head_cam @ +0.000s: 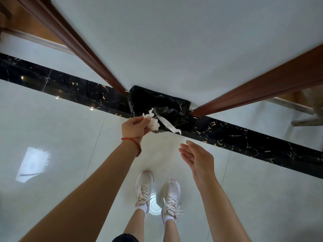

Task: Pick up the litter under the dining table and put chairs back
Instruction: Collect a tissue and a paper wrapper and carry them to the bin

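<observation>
Over the black bag (157, 103), left hand (134, 127) clutches crumpled tissue (153, 124).

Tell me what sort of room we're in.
Probably a home's tiled room at a wall corner: glossy pale floor tiles, a black marble strip, wooden trim, and a black bin bag.

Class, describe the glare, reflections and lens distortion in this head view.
Head view: the glossy floor mirrors a bright window patch at left and a round lamp between the shoes; the wide lens bends the black strip and splays the door frames; focus is sharp.
</observation>
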`<state>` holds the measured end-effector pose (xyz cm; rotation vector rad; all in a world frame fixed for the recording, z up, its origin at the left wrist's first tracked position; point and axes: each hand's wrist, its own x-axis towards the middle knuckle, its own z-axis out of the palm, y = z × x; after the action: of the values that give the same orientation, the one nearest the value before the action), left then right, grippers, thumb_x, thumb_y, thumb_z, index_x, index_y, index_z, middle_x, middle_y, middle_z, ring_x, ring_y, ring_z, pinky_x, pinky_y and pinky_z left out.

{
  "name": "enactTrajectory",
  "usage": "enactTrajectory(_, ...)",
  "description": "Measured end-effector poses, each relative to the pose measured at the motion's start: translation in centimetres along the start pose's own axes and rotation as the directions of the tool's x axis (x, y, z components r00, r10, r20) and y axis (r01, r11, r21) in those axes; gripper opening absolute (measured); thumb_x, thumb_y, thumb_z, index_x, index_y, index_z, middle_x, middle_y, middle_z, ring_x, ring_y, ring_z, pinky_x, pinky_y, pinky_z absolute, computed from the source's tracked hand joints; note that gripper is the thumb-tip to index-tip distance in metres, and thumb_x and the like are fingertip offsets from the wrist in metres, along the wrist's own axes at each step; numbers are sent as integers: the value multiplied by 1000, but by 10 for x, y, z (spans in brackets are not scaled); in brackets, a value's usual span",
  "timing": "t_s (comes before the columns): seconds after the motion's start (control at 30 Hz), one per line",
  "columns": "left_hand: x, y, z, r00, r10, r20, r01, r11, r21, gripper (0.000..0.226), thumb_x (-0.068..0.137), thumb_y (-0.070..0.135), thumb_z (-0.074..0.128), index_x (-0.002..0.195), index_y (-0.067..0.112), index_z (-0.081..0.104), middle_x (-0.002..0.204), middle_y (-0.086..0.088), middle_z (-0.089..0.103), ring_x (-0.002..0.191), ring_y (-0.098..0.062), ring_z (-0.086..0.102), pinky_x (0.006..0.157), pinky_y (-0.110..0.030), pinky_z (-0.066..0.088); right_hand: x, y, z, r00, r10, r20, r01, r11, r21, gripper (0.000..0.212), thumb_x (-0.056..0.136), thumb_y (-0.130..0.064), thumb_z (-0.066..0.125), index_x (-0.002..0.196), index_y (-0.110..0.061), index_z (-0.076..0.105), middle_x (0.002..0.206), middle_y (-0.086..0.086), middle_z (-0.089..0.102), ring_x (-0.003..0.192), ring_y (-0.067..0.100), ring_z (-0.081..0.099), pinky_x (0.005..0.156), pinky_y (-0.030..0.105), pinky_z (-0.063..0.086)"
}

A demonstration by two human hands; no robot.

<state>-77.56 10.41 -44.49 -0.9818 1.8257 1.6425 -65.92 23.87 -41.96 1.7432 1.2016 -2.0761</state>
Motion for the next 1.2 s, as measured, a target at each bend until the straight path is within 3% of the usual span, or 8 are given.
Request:
enactTrajectory(0.2, 6, 7, 6, 1000, -6, -22, 6, 1000, -17, 36, 83, 17, 64, 114, -1, 57, 87, -10, 62, 69, -13, 61, 56, -16, 56, 5, -9, -1, 999, -38, -9, 38, 998, 44, 17, 90, -11, 56, 103, -2, 62, 93, 12, 69, 84, 20, 67, 81, 27, 52)
enactTrajectory(0.33, -2, 0, -6, 1000, 28, -14, -27, 998, 53, 39, 85, 19, 62, 118, 0, 55, 103, -13, 62, 84, -20, 63, 63, -21, 57, 2, -13, -3, 998, -62, -5, 62, 997, 42, 12, 90, -12, 56, 97, -6, 63, 92, 11, 69, 85, 19, 67, 82, 27, 52)
enactTrajectory(0.53, -38, -9, -23, 989, 140, 54, -148, 965, 216, 30, 89, 22, 55, 112, 3, 59, 100, -7, 61, 96, -23, 60, 74, -30, 52, -18, -12, -6, 998, -65, -9, 65, 997, 38, 18, 89, -14, 58, 103, -4, 63, 95, 12, 70, 87, 20, 68, 83, 27, 53)
enactTrajectory(0.73, -91, -2, -42, 945, 299, 131, -326, 855, 403, 28, 90, 24, 52, 112, 10, 62, 103, -4, 64, 92, -17, 58, 86, -35, 50, -62, -19, -10, 996, -84, 6, 84, 996, 16, 14, 89, -14, 58, 99, -6, 64, 93, 10, 70, 86, 19, 67, 83, 28, 53)
enactTrajectory(0.87, -136, 13, -53, 882, 415, 221, -466, 704, 536, 31, 89, 24, 54, 117, 10, 60, 115, -6, 63, 99, -12, 54, 84, -22, 40, -104, -32, -22, 979, -199, -46, 191, 972, -133, 12, 86, -14, 58, 77, -14, 67, 92, 16, 68, 86, 19, 62, 88, 35, 51)
enactTrajectory(0.93, -159, 22, -59, 846, 459, 270, -524, 626, 578, 34, 89, 25, 55, 118, 8, 58, 120, -11, 61, 108, -20, 55, 90, -28, 43, -126, -37, -31, 952, -303, -35, 276, 905, -322, 14, 87, -18, 57, 88, -12, 69, 103, 14, 68, 93, 20, 62, 90, 36, 50)
enactTrajectory(1.07, -204, 42, -66, 772, 513, 376, -613, 443, 654, 40, 89, 26, 53, 124, 8, 52, 127, -14, 56, 120, -27, 48, 101, -33, 34, -169, -46, -52, 862, -500, 89, 446, 663, -601, 31, 91, -26, 54, 119, -14, 60, 124, 2, 60, 109, 12, 55, 89, 21, 43)
enactTrajectory(1.2, -249, 59, -68, 694, 526, 491, -678, 247, 693, 44, 90, 30, 51, 129, 9, 47, 133, -13, 51, 125, -26, 41, 105, -34, 31, -206, -57, -75, 726, -614, 311, 546, 239, -803, 39, 93, -31, 48, 130, -17, 50, 138, 0, 49, 130, 15, 40, 101, 30, 37)
